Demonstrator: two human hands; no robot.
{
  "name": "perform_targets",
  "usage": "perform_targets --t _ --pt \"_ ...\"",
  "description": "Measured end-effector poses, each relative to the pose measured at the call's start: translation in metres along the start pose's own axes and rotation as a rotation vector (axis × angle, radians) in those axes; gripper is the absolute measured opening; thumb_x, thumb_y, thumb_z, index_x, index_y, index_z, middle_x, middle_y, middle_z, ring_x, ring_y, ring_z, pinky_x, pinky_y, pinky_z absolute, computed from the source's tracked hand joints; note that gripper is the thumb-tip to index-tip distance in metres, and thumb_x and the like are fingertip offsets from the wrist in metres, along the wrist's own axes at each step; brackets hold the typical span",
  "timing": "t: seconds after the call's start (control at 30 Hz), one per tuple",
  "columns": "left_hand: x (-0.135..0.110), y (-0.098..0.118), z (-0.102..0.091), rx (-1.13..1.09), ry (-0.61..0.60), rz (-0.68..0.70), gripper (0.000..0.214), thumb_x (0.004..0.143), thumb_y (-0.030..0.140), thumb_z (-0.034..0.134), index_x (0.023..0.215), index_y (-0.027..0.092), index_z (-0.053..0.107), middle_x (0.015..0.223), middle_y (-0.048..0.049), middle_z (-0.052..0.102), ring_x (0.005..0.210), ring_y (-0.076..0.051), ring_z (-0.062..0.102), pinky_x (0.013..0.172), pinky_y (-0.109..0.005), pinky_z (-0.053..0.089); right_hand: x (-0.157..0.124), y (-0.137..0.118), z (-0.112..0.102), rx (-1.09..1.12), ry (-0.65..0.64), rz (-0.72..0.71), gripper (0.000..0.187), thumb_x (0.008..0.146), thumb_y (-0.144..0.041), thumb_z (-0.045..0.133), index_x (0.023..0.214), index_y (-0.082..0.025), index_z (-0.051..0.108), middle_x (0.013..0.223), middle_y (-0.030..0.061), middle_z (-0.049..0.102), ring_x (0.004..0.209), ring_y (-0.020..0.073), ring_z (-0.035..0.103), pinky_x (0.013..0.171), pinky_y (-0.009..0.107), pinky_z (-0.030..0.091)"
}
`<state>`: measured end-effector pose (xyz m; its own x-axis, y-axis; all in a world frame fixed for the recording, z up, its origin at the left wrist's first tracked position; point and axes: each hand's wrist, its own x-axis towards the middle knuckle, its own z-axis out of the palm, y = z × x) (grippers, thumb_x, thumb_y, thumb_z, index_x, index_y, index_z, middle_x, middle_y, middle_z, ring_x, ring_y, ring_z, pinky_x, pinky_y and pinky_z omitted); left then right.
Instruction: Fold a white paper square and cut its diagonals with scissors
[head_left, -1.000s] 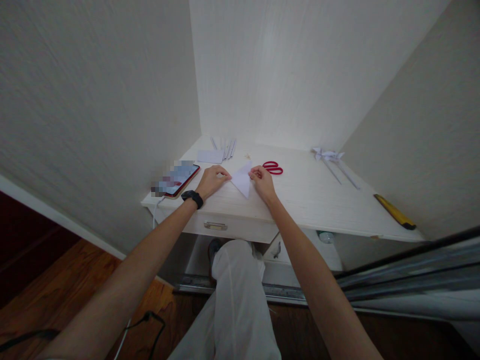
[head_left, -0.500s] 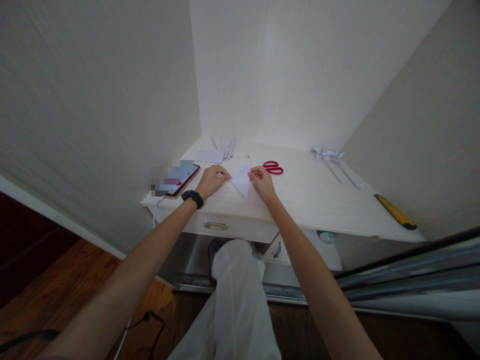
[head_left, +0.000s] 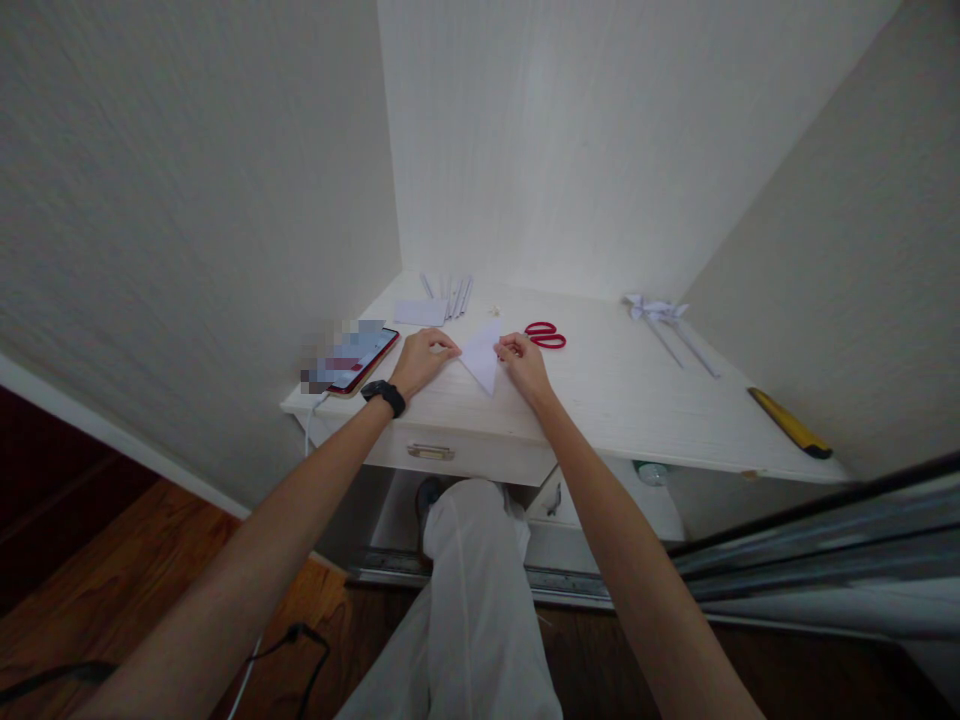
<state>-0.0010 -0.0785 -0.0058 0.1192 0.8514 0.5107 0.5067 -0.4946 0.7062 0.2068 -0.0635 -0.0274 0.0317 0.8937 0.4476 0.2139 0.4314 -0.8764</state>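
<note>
A white paper folded into a triangle [head_left: 482, 358] lies on the white desk [head_left: 600, 400] near its front edge. My left hand [head_left: 421, 361], with a black watch on its wrist, pinches the paper's left corner with closed fingers. On the other side, my right hand [head_left: 523, 364] pinches the right edge of the same paper. Both hands rest on the desk top.
A phone [head_left: 351, 356] on a cable lies at the desk's left edge. Paper sheets and rolled sticks [head_left: 442, 303] sit at the back, red scissors [head_left: 546, 336] just beyond my right hand. Paper pinwheels [head_left: 664, 318] and a yellow cutter [head_left: 789, 424] lie to the right.
</note>
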Motion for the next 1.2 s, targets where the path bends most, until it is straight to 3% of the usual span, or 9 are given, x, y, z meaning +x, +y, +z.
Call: perform_targets --t 1.2 --pt "0.0009 0.0009 -0.0002 -0.041 -0.011 -0.053 0.007 0.072 0.025 0.067 0.068 0.02 0.069 0.085 -0.0056 0.073 0.086 -0.022 0.063 0.084 -0.036 0.047 -0.0023 -0.0041 -0.0002 0.008 -0.021 0.0 0.013 0.072 -0.032 0.062 0.072 -0.02 0.057 0.067 -0.002 0.057 0.066 0.0145 0.053 0.068 0.029 0.042"
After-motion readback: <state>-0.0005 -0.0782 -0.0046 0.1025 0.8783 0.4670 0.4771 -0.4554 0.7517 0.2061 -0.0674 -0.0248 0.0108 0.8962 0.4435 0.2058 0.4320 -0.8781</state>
